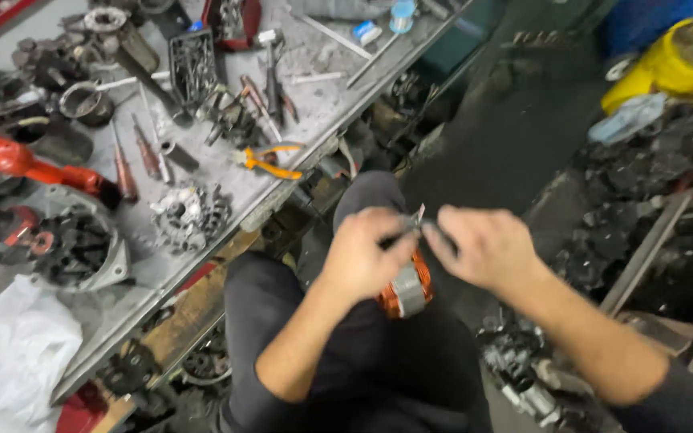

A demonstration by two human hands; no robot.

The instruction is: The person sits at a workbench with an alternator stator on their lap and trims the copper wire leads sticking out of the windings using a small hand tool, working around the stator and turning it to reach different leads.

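Head view shows a grey-banded stator with orange-copper windings (404,294) resting on the person's lap. Left hand (360,258) curls closed against its top; right hand (487,247) pinches thin wire ends (419,220) above it, beside the cluttered workbench (322,112).

Cluttered metal workbench (314,120): orange-handled pliers (270,163), screwdrivers (124,172), alternator housing (74,244); yellow container (679,60).

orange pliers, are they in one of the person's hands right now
No, the orange pliers lie on the workbench, while the left hand and right hand work over a copper-wound part in the lap.
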